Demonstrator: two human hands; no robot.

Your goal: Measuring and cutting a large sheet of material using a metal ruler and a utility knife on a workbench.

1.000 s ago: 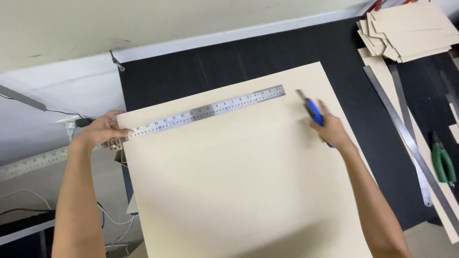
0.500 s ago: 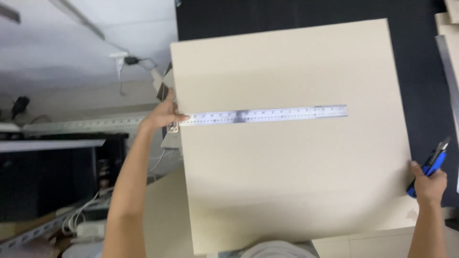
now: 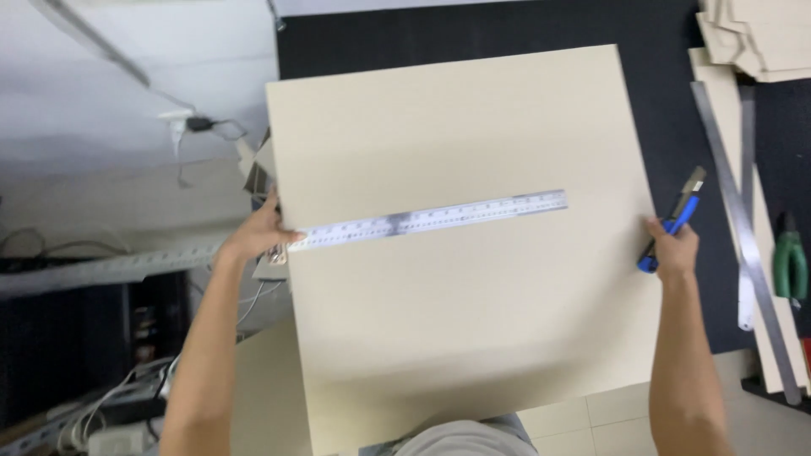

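A large cream board lies on a black mat, its left part overhanging the mat's edge. Across the board's middle runs a steel ruler. My left hand presses the ruler's left end at the board's left edge. At the board's right edge my right hand grips a blue utility knife, blade end pointing away from me.
Two long steel rulers and green-handled pliers lie on the mat at right. Stacked cream board pieces sit at the top right. Cables and a plug lie left of the table; tiled floor shows below.
The view has shifted. The ruler and my left hand have come nearer to me on the board. My right hand with the knife has moved from the board's far part to its right edge.
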